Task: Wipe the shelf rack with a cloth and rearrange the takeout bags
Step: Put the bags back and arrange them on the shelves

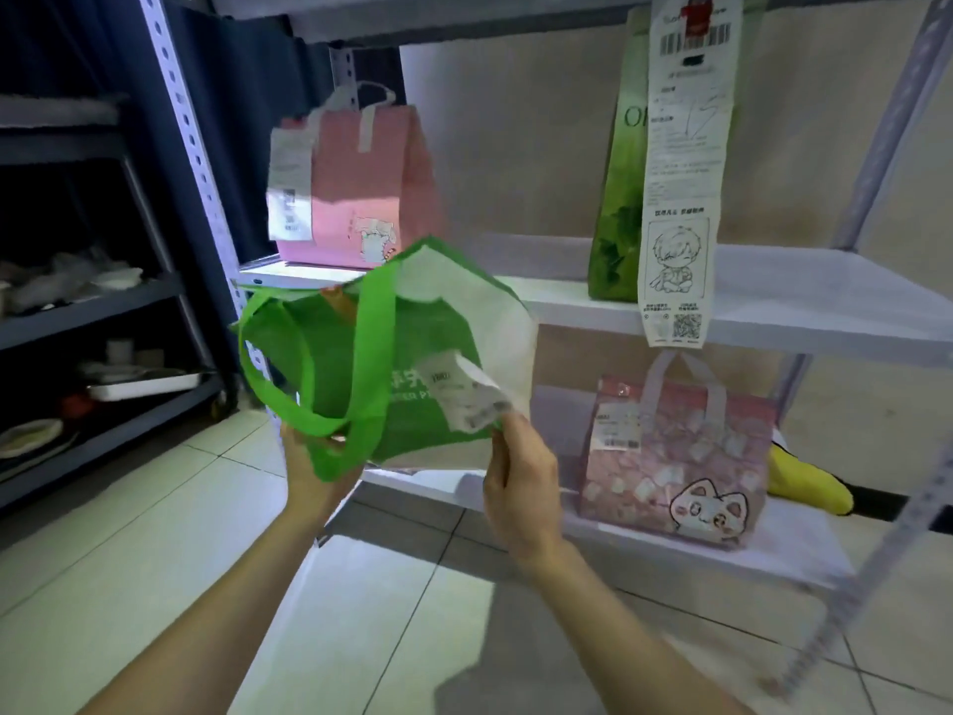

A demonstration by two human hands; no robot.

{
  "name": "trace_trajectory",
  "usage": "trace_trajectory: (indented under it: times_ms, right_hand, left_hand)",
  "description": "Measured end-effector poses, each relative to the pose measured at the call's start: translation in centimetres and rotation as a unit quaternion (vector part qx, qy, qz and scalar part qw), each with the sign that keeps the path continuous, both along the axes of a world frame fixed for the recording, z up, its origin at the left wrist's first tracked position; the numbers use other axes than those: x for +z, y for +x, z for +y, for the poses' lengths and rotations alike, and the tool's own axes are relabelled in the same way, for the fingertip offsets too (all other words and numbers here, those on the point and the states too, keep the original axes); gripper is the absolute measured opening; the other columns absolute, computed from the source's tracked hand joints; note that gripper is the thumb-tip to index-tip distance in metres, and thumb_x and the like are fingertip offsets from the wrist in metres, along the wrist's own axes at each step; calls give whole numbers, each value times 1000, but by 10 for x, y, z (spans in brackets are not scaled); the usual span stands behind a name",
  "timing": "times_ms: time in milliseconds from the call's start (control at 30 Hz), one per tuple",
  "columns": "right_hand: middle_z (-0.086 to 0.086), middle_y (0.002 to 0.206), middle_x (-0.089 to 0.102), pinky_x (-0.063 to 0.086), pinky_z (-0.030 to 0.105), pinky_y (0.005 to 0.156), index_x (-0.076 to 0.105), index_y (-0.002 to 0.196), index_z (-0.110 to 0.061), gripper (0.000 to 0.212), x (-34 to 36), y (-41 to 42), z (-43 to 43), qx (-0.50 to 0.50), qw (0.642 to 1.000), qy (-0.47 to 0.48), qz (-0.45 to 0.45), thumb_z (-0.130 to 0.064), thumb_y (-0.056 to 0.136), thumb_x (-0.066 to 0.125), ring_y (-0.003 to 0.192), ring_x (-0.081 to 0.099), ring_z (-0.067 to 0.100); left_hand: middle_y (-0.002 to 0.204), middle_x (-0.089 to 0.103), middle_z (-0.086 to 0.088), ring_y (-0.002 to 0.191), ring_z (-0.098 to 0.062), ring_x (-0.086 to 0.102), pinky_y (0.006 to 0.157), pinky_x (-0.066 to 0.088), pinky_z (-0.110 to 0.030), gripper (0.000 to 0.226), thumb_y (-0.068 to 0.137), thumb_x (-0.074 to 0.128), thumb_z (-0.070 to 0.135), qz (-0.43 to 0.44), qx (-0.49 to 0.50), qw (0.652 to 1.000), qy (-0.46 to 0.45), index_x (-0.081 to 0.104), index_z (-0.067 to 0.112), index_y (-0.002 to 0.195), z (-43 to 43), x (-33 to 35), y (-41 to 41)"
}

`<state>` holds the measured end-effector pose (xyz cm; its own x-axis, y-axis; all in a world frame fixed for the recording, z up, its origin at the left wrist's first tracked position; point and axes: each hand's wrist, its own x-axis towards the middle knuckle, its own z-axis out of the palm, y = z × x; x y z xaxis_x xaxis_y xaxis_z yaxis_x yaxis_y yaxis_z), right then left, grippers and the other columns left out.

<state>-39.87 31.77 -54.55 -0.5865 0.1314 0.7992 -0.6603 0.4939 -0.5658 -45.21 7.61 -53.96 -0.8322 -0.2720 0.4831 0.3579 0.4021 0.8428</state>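
A bright green takeout bag [412, 353] with loop handles and a white receipt hangs in the air in front of the white shelf rack [804, 312]. My left hand [309, 472] holds it from below at its left corner. My right hand [521, 482] pinches its lower right edge beside the receipt. A pink bag [371, 183] stands on the middle shelf at the left. On the same shelf a dark green bag [616, 214] stands at the right with a long receipt [680, 188] hanging in front. A pink cat-print bag [680, 451] sits on the lower shelf.
A yellow object [804, 482] lies on the floor behind the lower shelf at the right. A dark metal rack [103, 301] with trays and dishes stands at the left. Pale floor tiles [154, 585] spread below. The rack's grey perforated uprights [191, 136] frame the shelves.
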Motion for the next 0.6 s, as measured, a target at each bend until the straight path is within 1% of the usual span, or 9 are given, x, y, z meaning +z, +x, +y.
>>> trace_trajectory:
  times_ms: [67, 133, 200, 267, 300, 367, 400, 533, 600]
  right_hand:
    - [6, 124, 72, 57, 31, 92, 64, 134, -10, 42, -34, 2, 2, 7, 998, -14, -56, -1, 98, 45, 108, 70, 22]
    - [5, 111, 71, 50, 31, 81, 65, 129, -11, 49, -63, 1, 9, -14, 989, -23, -146, 6, 89, 44, 96, 66, 24]
    - [7, 106, 68, 49, 37, 78, 63, 131, -13, 58, -86, -2, 18, -45, 971, -35, -233, 14, 84, 41, 92, 60, 26]
    - [8, 105, 68, 54, 46, 78, 62, 131, -16, 55, -100, -8, 25, -63, 962, -41, -262, 14, 90, 40, 89, 61, 26]
    - [7, 103, 69, 56, 49, 79, 61, 128, -20, 52, -102, -12, 28, -71, 962, -45, -260, 13, 93, 40, 87, 62, 25]
    - [7, 101, 70, 56, 43, 79, 58, 124, -25, 48, -102, -26, 35, -85, 963, -59, -250, 10, 96, 41, 86, 64, 24]
    - [7, 101, 71, 56, 42, 79, 57, 122, -26, 46, -101, -33, 40, -93, 963, -62, -245, 8, 97, 41, 87, 65, 25]
    - [5, 99, 70, 57, 45, 75, 55, 122, -24, 35, -104, -65, 56, -129, 956, -50, -257, 2, 102, 42, 88, 65, 23]
    - [5, 99, 68, 55, 44, 77, 53, 124, -20, 29, -116, -82, 63, -141, 931, -33, -334, -1, 104, 43, 89, 64, 23]
  left_hand:
    - [72, 70, -5, 67, -16, 59, 64, 61, -42, 19, 76, 81, 35, -27, 16, 997, -73, 70, 20, 78, 2, -26, -1]
    - [63, 64, -2, 61, -28, 59, 59, 55, -42, 18, 71, 69, 36, -77, 24, 985, -155, 59, 22, 68, 14, -39, 0]
    - [71, 66, -3, 71, -33, 63, 65, 52, -40, 23, 71, 61, 43, -145, 6, 954, -263, 62, 21, 77, 27, -46, -5]
    - [82, 69, -6, 82, -36, 66, 68, 52, -41, 34, 77, 60, 44, -181, -29, 928, -324, 65, 13, 90, 39, -50, -20]
    - [84, 68, -6, 86, -36, 67, 68, 50, -41, 29, 83, 65, 39, -187, -48, 926, -325, 63, 12, 92, 44, -55, -32]
    - [86, 64, -3, 92, -37, 68, 69, 44, -38, 13, 92, 72, 20, -172, -70, 930, -318, 63, 12, 98, 58, -55, -50]
    - [89, 65, -4, 94, -36, 68, 71, 44, -38, 13, 94, 72, 12, -157, -73, 937, -304, 67, 10, 105, 65, -55, -61]
    - [113, 78, -8, 102, -34, 71, 86, 59, -44, 40, 93, 68, 4, -145, -96, 960, -221, 68, 15, 131, 86, -65, -99]
    - [121, 77, -7, 108, -34, 72, 94, 60, -47, 49, 92, 67, 4, -171, -129, 955, -206, 60, 20, 138, 89, -85, -113]
